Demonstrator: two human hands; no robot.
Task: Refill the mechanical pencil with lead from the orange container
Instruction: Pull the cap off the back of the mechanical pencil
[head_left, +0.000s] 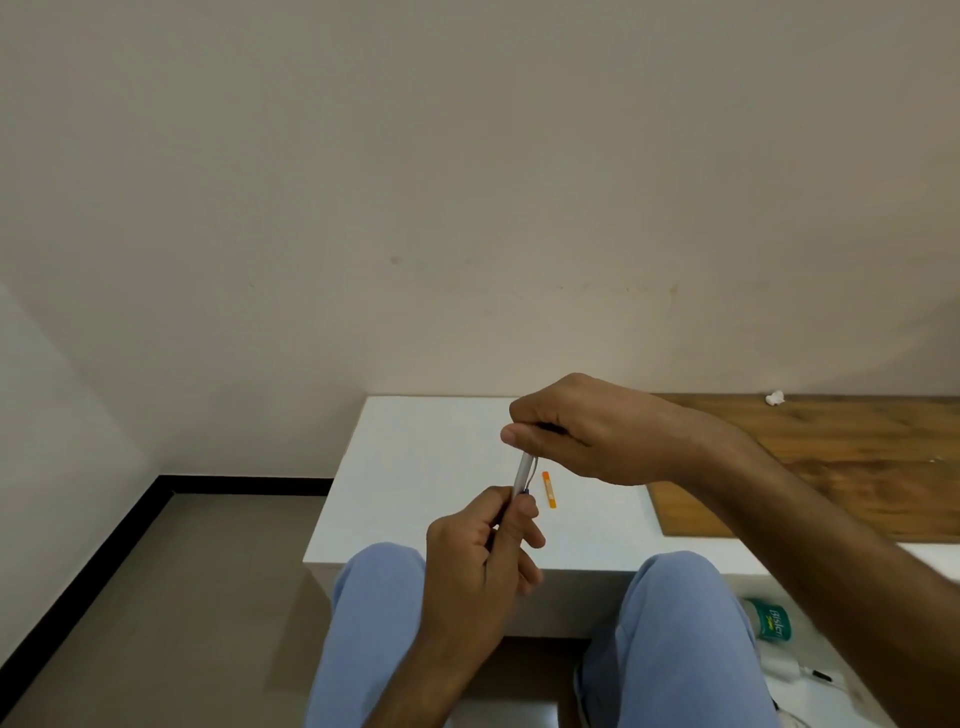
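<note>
Low centre, the left hand (478, 551) gripped the mechanical pencil (522, 475) upright; just above, the right hand (576, 431) pinched its top end. The orange container (549, 489) lay right of them on the tabletop (415, 467); pulling the cap straight would likely serve best

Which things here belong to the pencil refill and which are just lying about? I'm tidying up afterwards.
In use:
pencil, held by the left hand with the right hand at its top
orange container on the white table

Lying about:
bottle on the floor
white scrap on the wooden top
</note>
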